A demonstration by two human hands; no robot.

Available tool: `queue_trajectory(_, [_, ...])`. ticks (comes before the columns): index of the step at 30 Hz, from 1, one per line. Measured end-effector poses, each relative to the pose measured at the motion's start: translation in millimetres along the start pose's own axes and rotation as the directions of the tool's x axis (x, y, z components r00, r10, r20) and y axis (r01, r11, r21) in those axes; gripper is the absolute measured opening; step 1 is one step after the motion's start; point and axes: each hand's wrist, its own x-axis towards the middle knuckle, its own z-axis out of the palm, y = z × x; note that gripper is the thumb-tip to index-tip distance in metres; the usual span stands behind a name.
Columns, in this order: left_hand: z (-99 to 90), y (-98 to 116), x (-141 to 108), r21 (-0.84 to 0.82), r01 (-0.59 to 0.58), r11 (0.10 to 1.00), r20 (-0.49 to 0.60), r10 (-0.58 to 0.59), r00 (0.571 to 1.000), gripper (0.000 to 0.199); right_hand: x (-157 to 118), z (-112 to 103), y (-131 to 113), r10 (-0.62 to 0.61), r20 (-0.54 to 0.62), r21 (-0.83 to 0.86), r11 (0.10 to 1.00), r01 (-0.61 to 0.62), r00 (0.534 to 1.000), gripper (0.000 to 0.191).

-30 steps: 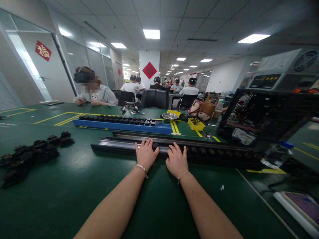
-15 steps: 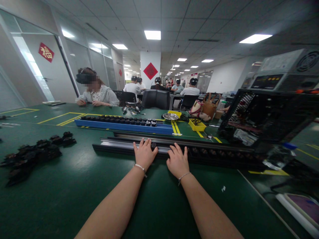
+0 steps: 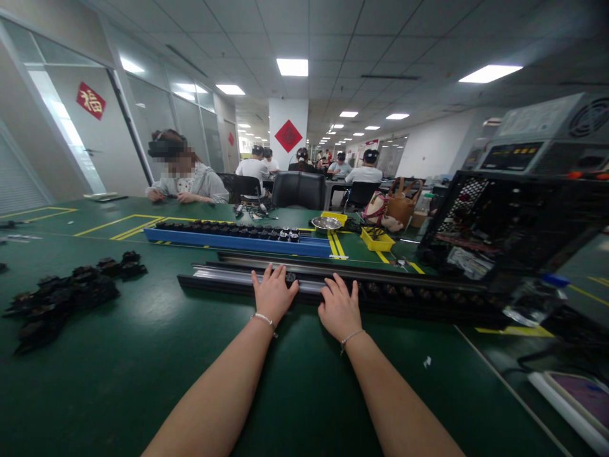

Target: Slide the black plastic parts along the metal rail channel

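A long black channel rail (image 3: pixel 228 275) with a shiny inner face lies across the green table in front of me. My left hand (image 3: pixel 273 294) rests on its middle with fingers spread and thumb apart. Beside that hand's index finger and thumb sits a small black part (image 3: pixel 290 277) in the channel, partly hidden. My right hand (image 3: pixel 340 307) lies over the rail farther right, fingers apart and slightly bent, touching its top and near side. To the right of this hand, a row of similar black parts (image 3: pixel 404 291) fills the channel; their details are too dark to make out.
A heap of black parts (image 3: pixel 71 295) lies at left. Behind the rail are a blue rail (image 3: pixel 238 242) with black parts, a metal bowl (image 3: pixel 326 223) and a yellow tray (image 3: pixel 377 240). An open computer case (image 3: pixel 469 222) stands at right. A person (image 3: pixel 188 171) sits across the table.
My left hand and the small black part beside it have shifted slightly left along the rail. My right hand stays in place. The view has moved a little.
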Motion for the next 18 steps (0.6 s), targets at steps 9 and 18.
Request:
queue_trajectory(9, [-4.7,-6.1,2.3,-0.003,0.025,1.0,0.032,-0.025,0.999,0.049,-0.2,0.6,0.8,0.001,-0.002,0.004,1.0,-0.001,1.0,0.03])
queue_trajectory(18, [-4.3,-7.4,2.4,-0.008,0.017,1.0,0.019,-0.017,1.0,0.048,-0.4,1.9,0.8,-0.008,-0.016,-0.013,1.0,0.008,1.0,0.024])
